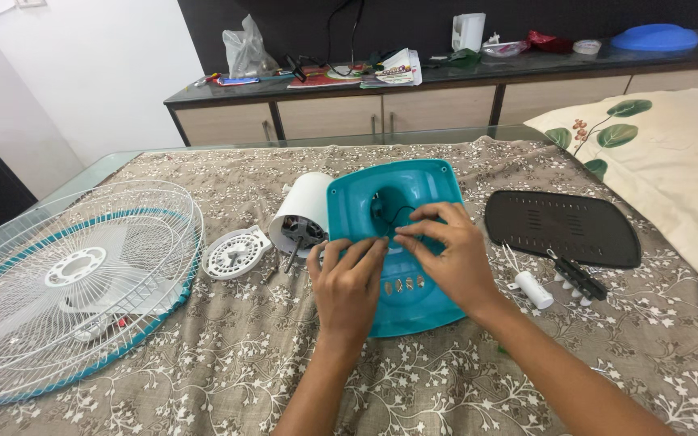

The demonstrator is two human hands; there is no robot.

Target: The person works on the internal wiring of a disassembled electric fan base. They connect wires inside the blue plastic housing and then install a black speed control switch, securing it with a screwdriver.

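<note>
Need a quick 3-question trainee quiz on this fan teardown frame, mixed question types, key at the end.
1. True or false: both hands rest on the teal plastic fan base shell.
2. Which lies nearest the right hand? A) white wire fan guard B) black oval plastic base plate C) blue lid on the sideboard
3. Fill in: the white cylindrical motor housing lies on the base shell's ____ side in the picture.

Key: 1 true, the left hand touches it too; 2 B; 3 left.
</note>
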